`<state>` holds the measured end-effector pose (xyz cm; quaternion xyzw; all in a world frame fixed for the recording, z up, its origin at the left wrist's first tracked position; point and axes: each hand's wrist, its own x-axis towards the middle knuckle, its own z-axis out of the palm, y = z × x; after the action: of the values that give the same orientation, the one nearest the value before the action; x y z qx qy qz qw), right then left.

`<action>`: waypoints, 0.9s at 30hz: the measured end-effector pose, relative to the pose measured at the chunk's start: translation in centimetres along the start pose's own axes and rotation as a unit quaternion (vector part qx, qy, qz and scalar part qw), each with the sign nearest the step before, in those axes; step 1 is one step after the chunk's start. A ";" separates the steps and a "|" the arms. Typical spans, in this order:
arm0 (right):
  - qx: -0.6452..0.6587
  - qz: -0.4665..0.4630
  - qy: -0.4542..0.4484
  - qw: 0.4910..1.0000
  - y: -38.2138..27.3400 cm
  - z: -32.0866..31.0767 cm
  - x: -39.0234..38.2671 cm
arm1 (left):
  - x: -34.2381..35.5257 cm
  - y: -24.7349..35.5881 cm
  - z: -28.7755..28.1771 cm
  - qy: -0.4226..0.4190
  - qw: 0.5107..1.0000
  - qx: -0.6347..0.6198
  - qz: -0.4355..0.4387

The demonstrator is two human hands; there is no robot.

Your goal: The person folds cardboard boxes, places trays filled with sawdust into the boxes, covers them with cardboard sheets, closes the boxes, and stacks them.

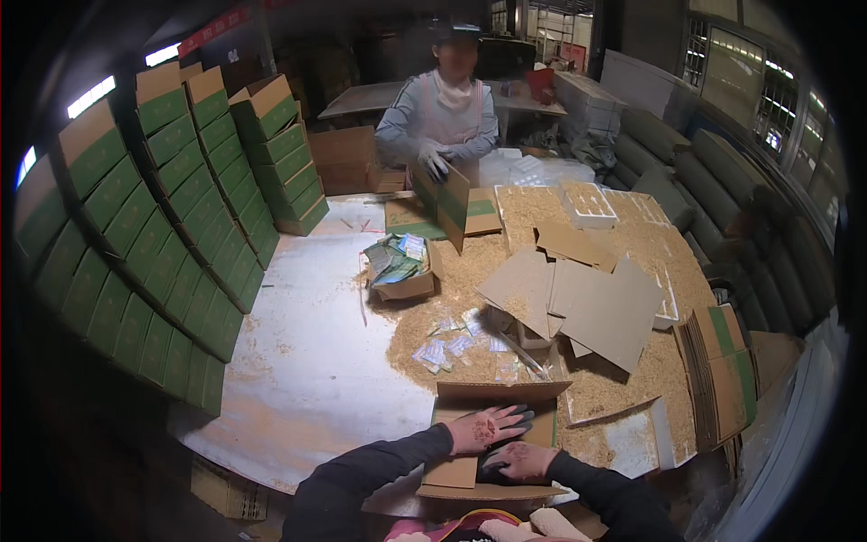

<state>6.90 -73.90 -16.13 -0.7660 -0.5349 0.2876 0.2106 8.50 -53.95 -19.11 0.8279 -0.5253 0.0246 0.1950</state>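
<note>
Right in front of me on the table stands a cardboard box with its long flaps raised. My left hand, in a pink glove with dark fingers, lies flat on the inner cardboard with its fingers spread. Just below it, my right hand reaches over the box's right part. Its dark fingertips merge with a dark gap in the box, so their grip is hidden. Beyond the box, small printed packets lie scattered on wood shavings. A small open carton holds more green and blue packets.
Stacks of green-and-brown boxes line the left side. Loose cardboard sheets cover shavings at right, beside folded cartons. Across the table a co-worker in gloves holds a cardboard piece. White foam trays sit behind.
</note>
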 end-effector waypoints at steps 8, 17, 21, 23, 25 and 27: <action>0.025 0.147 0.377 0.914 -2.7 0.0 -7.4 | -1.1 -2.4 3.0 -0.137 0.950 -0.198 -0.201; 0.131 0.279 0.530 0.790 -0.3 3.6 -3.2 | -6.4 -3.3 -6.8 0.339 0.783 -0.323 -0.409; 0.291 0.203 0.461 0.814 1.0 4.7 -3.1 | -11.3 4.0 -2.7 0.238 0.704 -0.461 -0.484; 0.380 0.167 0.428 0.803 1.8 3.1 -4.1 | -11.4 5.4 -2.9 0.263 0.644 -0.527 -0.489; 0.620 0.032 0.527 0.580 2.2 -0.5 -5.0 | -8.6 7.5 -7.0 0.313 0.771 -0.343 -0.435; 0.316 0.054 0.511 0.798 1.0 -4.1 -6.4 | -11.5 9.7 -1.6 0.369 0.837 -0.238 -0.326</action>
<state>8.63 -80.34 -12.31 -0.7203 -0.1868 0.0183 0.6677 -4.89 -47.07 -17.57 0.8089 -0.1039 0.1375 0.5622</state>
